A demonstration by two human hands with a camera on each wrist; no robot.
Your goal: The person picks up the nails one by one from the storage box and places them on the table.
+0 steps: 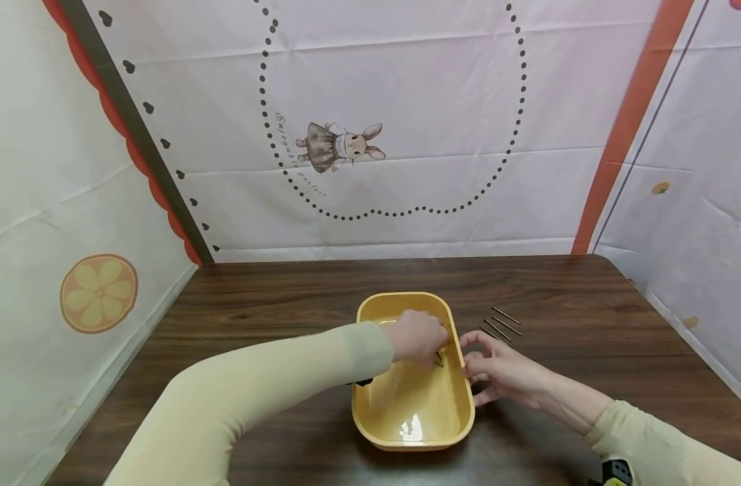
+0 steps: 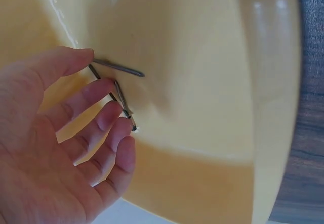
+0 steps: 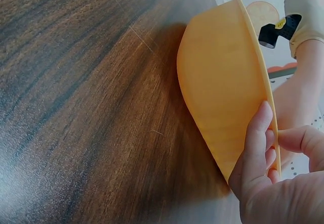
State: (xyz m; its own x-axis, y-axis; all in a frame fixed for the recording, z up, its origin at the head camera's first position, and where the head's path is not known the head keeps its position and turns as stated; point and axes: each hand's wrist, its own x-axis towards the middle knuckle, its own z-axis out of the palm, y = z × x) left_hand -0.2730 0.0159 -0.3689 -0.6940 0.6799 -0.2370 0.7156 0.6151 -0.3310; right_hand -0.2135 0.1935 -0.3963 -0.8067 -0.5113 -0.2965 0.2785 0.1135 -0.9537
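A yellow plastic basin (image 1: 407,405) stands on the table with my left hand (image 1: 416,337) reaching down into it. Several thin dark metal nails (image 2: 121,68) lie at the bottom of the basin, crossing one another. In the left wrist view, the thumb tip is right at one nail's end, and the bent fingertips overlap the others, with a gap between thumb and index finger. My right hand (image 1: 507,371) grips the basin's right rim (image 3: 263,77), thumb on one side and fingers on the other.
Several more nails (image 1: 506,315) lie side by side on the brown wooden table (image 1: 273,297), just right of the basin and beyond my right hand. Printed white cloth (image 1: 395,88) hangs behind the table and along both sides.
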